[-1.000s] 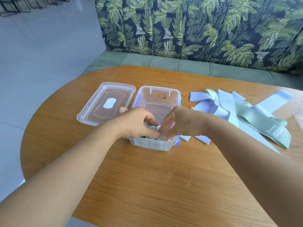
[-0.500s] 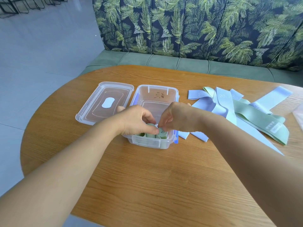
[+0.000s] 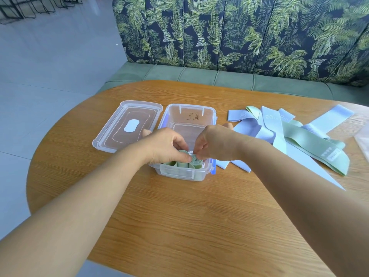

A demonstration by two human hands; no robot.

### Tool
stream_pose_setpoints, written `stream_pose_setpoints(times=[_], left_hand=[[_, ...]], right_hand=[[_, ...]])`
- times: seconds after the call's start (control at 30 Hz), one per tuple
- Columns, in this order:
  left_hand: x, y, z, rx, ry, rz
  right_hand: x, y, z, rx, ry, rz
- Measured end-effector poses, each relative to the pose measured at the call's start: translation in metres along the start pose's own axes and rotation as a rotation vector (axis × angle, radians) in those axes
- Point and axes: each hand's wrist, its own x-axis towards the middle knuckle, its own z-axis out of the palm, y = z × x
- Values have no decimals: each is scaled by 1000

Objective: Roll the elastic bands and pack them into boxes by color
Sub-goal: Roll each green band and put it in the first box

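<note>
View: head camera, looking forward and down over both forearms.
Left hand: reaches into the near end of the box; fingers curled, thumb laid across the top of the green rolls, gripping them.
Right hand: reaches in from the right; fingers bent, fingertips pinching the top edge of the spiral roll at the right of the group.
Hand spacing: close together, the thumb and fingertips almost meeting above the rolls.
Green rolls: standing on end, side by side, against the near wall of the box.
Box: clear plastic, open, near the table's middle; the far half of its floor is bare.
Box latch: blue, on the right side wall, hanging down.
Lid: clear, lying flat on the table just left of the box, a white oval label at its centre.
Loose bands: unrolled pile on the table right of the box; pale blue bands crossed by a pale green band; one blue band reads "20".
Table: rounded, wood-grain top.
Bench: green seat behind the table, with a leaf-print backrest.
</note>
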Motion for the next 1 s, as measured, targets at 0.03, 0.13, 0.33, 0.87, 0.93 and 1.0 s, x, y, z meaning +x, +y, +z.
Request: stream_pose_setpoints(times=[0.03,0.13,0.33,0.87,0.93,1.0], left_hand=[[1,0,0,1,1,-2],[2,-1,0,12,-2,3],[3,-3,1,18,0,-9],[11,-7,4,47,20,3],[13,-9,3,43,19,5],[14,-10,3,40,17,16]], right_hand=[[0,0,0,-8,5,0],[-1,2,-1,17,14,-1],[-4,2,-3,51,5,-6],[-1,4,-2,90,6,2],[-2,4,-3,107,17,5],[-2,4,-4,118,9,4]])
